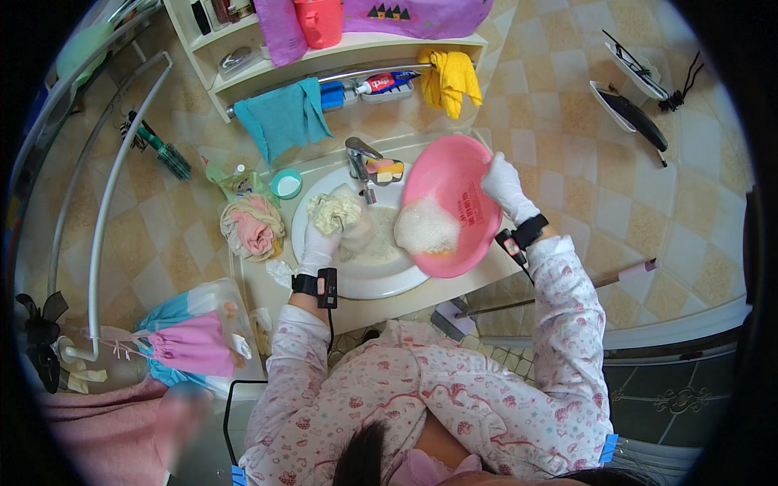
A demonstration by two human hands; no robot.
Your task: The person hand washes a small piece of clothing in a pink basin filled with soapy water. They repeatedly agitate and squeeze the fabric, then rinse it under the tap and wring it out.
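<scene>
In the centre of the frame, a large pink plastic basin sits over the right side of a white oval ceramic sink, apparently tipped toward it. The white-gloved right hand has its grip closed on the basin's upper-right rim. The plastic looks light and slightly flexible, but its contents would add shifting weight; suds probably make the wall slick, so the dry-looking rim seems the better hold.

Left of centre, the white-gloved left hand grasps a bunched, cream-coloured textured cloth over the sink; its fingertips are hidden. The cloth looks soft, limp and probably heavy with water, so gathering a thick fold should hold better than pinching an edge.

White foam collects in the basin's lower-left part, and cloudy liquid shows in the sink. On the off-white bench, left of the sink, stands a small round turquoise tub, its contents unclear. At upper centre, a white tray carries a blue-and-red tube.
</scene>
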